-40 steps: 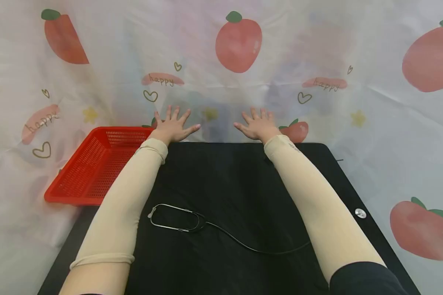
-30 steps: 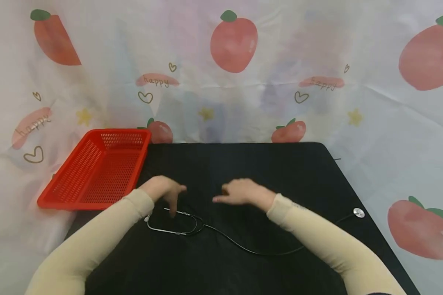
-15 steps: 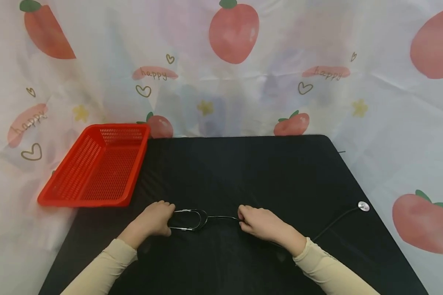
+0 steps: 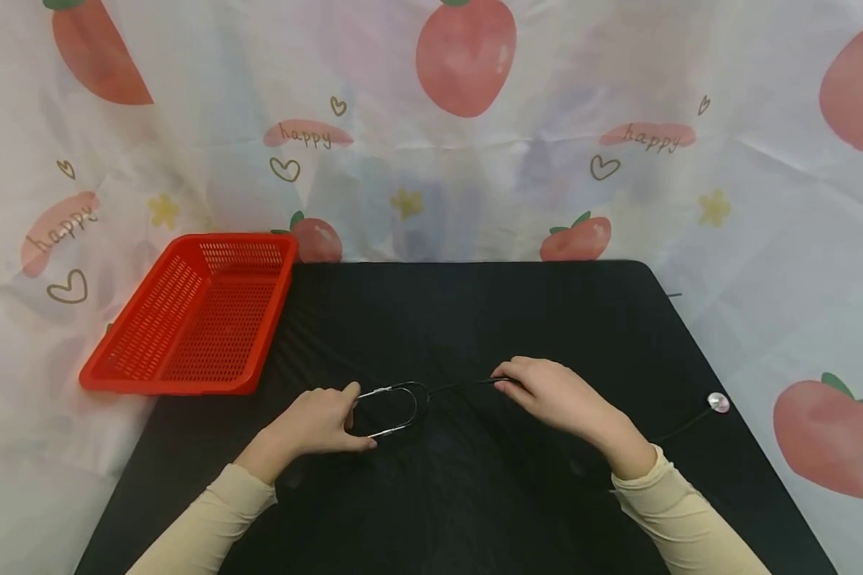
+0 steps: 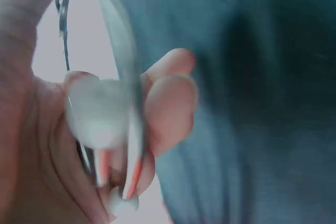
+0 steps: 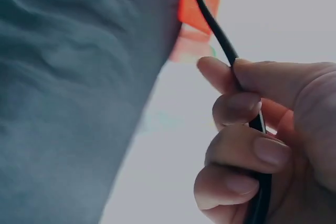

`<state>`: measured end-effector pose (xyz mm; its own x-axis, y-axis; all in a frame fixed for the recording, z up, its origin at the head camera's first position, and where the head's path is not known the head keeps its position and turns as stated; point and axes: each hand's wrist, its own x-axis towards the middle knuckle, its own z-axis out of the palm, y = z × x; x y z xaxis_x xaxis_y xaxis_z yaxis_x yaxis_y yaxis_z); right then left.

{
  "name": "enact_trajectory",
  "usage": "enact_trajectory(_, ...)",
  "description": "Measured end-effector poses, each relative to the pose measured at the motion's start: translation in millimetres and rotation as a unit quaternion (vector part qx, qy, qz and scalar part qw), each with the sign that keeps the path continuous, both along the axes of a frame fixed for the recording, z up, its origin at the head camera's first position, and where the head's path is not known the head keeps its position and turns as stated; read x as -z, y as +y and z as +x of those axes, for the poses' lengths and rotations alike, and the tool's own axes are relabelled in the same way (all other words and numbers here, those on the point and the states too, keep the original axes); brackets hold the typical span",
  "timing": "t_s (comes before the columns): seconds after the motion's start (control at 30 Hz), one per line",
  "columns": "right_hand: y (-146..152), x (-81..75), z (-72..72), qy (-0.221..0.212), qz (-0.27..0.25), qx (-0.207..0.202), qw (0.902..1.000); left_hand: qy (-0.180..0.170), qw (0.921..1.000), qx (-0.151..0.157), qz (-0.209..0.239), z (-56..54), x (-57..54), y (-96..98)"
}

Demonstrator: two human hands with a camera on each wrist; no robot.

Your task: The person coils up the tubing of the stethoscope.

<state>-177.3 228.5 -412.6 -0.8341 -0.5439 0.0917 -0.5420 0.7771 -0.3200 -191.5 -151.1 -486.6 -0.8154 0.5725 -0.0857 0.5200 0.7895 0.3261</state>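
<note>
A stethoscope with metal ear tubes (image 4: 387, 432) and a black tubing (image 4: 467, 386) stretches between the two hands over the black table. My left hand (image 4: 305, 425) grips the ear-tube end. In the left wrist view a pale, blurred eartip (image 5: 100, 114) lies in front of the palm, with the fingers curled about the metal tubes. Farther right, my right hand (image 4: 557, 399) holds the black tubing, thumb and fingers wrapped round it in the right wrist view. The round silver chestpiece (image 4: 718, 402) rests near the table's right edge; part of the tubing is hidden by the right arm.
A red perforated plastic basket (image 4: 219, 319) stands at the table's left back corner. The black tabletop (image 4: 467, 319) extends between it and the right edge. Behind hangs a pale curtain (image 4: 374, 48) printed with fruit and hearts.
Both hands came down from the far table edge and took hold of the stethoscope. Over the last half second the right hand shifted right and away with the tubing; the ear tubes tilted.
</note>
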Motion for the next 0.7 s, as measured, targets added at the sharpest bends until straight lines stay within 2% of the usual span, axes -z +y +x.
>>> enact_trajectory(0.1,3.3,-20.3,3.2,0.018,-0.004,-0.021,0.9996,0.041,0.9990,0.020,-0.004,2.2,-16.2,3.6)
enact_trajectory(0.2,0.2,-44.8,7.5,0.015,-0.009,-0.102,0.9946,0.112,0.9919,0.054,-0.029,6.1,-41.8,13.4)
enact_trajectory(0.27,-6.1,-61.7,9.8,-0.001,-0.024,-0.181,0.9831,0.171,0.9803,0.084,-0.050,12.3,-59.5,24.1)
enact_trajectory(0.33,-16.3,-77.1,8.0,-0.027,-0.053,-0.256,0.9650,0.219,0.9668,0.117,-0.060,21.1,-75.8,37.0)
enact_trajectory(0.4,-28.2,-88.0,2.4,-0.050,-0.093,-0.303,0.9471,0.261,0.9523,0.147,-0.056,32.4,-89.8,50.1)
enact_trajectory(0.5,-43.7,-92.0,-8.3,-0.069,-0.172,-0.309,0.9329,0.320,0.9289,0.184,-0.029,51.4,-109.7,65.9)
enact_trajectory(0.6,-53.2,-82.6,-13.2,-0.097,-0.272,-0.268,0.9192,0.378,0.9048,0.195,0.009,66.5,-127.3,73.6)
enact_trajectory(0.7,-60.0,-69.0,-9.7,-0.139,-0.365,-0.224,0.8928,0.413,0.8902,0.187,0.047,73.0,-139.7,74.7)
